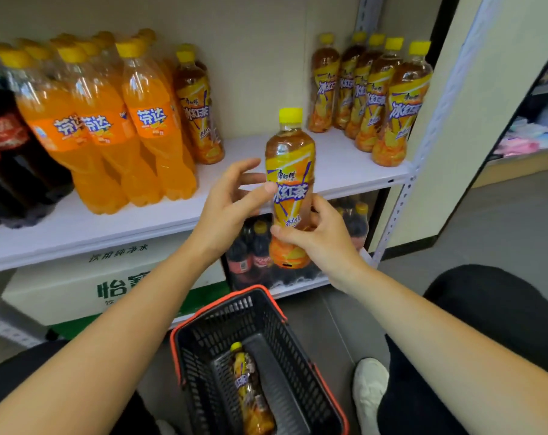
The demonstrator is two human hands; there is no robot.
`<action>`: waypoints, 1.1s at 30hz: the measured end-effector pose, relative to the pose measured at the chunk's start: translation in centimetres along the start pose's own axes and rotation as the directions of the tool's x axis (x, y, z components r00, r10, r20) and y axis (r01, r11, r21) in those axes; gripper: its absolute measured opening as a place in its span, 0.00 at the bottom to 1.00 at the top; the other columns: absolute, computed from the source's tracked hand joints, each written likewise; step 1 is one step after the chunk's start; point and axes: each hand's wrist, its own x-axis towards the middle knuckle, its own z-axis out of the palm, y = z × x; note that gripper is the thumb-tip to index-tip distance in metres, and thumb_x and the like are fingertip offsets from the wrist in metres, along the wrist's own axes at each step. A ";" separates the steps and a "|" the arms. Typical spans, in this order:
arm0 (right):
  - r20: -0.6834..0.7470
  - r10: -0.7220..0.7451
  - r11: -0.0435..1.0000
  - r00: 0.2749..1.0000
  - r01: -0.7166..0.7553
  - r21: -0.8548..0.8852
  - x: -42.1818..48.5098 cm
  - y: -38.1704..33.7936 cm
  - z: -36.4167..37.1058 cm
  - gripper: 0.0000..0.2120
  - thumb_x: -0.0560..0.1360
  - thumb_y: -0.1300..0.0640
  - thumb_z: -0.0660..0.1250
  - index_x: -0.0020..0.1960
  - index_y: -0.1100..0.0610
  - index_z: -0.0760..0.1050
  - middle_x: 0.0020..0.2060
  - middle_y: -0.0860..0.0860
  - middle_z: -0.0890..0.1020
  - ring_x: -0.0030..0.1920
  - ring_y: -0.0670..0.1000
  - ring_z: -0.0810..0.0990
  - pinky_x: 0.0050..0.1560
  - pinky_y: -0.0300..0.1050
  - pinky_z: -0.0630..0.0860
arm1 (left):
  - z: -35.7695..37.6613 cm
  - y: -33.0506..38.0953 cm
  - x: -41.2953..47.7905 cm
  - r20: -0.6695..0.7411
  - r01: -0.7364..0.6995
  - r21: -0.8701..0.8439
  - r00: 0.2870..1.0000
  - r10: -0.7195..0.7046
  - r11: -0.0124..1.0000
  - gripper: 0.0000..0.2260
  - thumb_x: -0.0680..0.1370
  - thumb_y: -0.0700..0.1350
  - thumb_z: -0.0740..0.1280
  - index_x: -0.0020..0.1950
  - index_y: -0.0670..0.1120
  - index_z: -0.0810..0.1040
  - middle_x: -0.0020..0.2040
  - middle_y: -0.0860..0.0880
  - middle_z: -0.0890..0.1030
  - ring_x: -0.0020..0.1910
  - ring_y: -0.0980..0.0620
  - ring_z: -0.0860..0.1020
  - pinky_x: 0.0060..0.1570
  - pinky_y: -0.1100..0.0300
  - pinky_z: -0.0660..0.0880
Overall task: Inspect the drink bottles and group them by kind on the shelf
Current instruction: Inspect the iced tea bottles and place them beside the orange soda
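A white shelf board (344,158) is seen against a beige wall, carried at its right end by a perforated metal upright (423,146). Cola bottles (5,136) are stood at its far left, orange soda bottles (147,120) beside them, and a lone iced tea bottle (197,111) is set touching the soda. A row of iced tea bottles (392,105) is lined along the right end, close to the front edge. Between the lone bottle and that row a wide stretch of bare board is left open. On the level below, a white carton (78,287) and more cola (253,255) are stored. A black basket (253,288) with a red rim is placed on the grey floor (486,221) between the knees, and one iced tea bottle (250,387) is laid in it.

The held iced tea bottle (290,158) is kept upright in front of the shelf edge, before the open stretch, label toward the camera. The grip of the right hand (322,237) is clamped round its lower body, thumb in front and fingers curled behind. The left hand (228,205) is raised beside it with fingers spread apart and loose, only the thumb tip being laid on the label
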 end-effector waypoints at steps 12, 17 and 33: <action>0.416 0.269 0.910 0.869 -0.371 0.186 -0.3 0.4 1.2 0.24 0.74 0.47 0.69 0.68 0.51 0.73 0.58 0.49 0.85 0.59 0.51 0.83 0.55 0.49 0.81 | -1.9 -1.4 -1.0 -0.047 0.125 -0.202 0.989 -0.138 0.971 0.22 0.73 0.49 0.74 0.65 0.44 0.76 0.52 0.47 0.86 0.47 0.49 0.85 0.38 0.58 0.80; 0.425 0.272 0.902 0.864 -0.382 0.199 0.0 0.5 1.1 0.21 0.76 0.49 0.69 0.68 0.53 0.77 0.61 0.56 0.84 0.61 0.56 0.83 0.59 0.56 0.81 | -2.5 -1.4 -1.1 -0.044 0.143 -0.266 0.986 -0.160 0.953 0.23 0.76 0.48 0.71 0.71 0.52 0.73 0.55 0.44 0.86 0.51 0.43 0.85 0.44 0.49 0.82; 0.455 0.247 0.953 0.856 -0.300 0.048 -0.3 0.6 1.0 0.23 0.73 0.45 0.71 0.67 0.49 0.76 0.58 0.50 0.85 0.59 0.52 0.85 0.58 0.52 0.82 | -2.7 -0.4 -0.8 -0.158 0.061 -0.398 0.978 -0.134 0.916 0.18 0.76 0.49 0.70 0.63 0.45 0.76 0.51 0.51 0.84 0.47 0.53 0.83 0.42 0.59 0.80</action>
